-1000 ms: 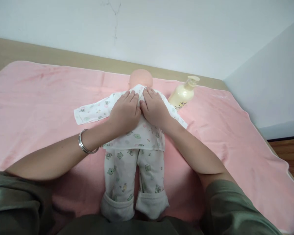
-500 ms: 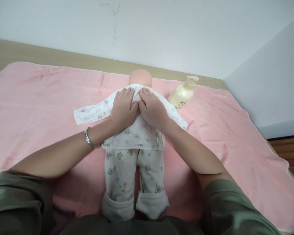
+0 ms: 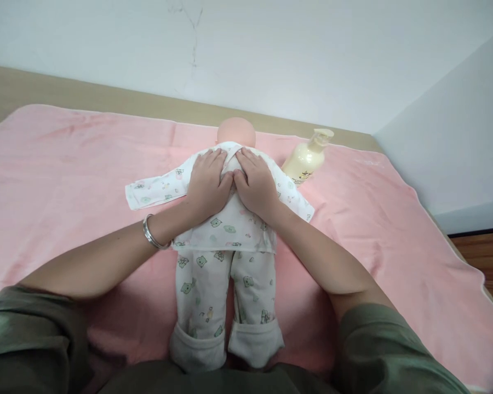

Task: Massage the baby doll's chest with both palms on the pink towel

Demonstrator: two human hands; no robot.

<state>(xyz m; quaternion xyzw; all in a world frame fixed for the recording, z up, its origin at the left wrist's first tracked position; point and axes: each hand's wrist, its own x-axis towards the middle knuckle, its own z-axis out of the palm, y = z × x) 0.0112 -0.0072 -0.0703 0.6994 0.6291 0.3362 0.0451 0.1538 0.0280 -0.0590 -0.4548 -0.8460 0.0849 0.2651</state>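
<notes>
A baby doll lies on a pink cloth, its bald head pointing away from me and no face showing. It wears a white printed top and matching trousers with turned-up cuffs. My left hand rests flat on the left of the doll's upper back, fingers extended. On the right of the upper back lies my right hand, also flat, with its fingers stretched out. The two thumbs meet or nearly meet in the middle. Neither hand grips anything.
A cream pump bottle leans at a tilt beside the doll's right-hand sleeve. Behind the cloth run a beige table edge and a white wall. A brown wooden surface shows at the far right.
My right hand has turned slightly, its fingers now pointing more directly forward. My left hand stays almost where it was, and the doll and bottle look unmoved.
</notes>
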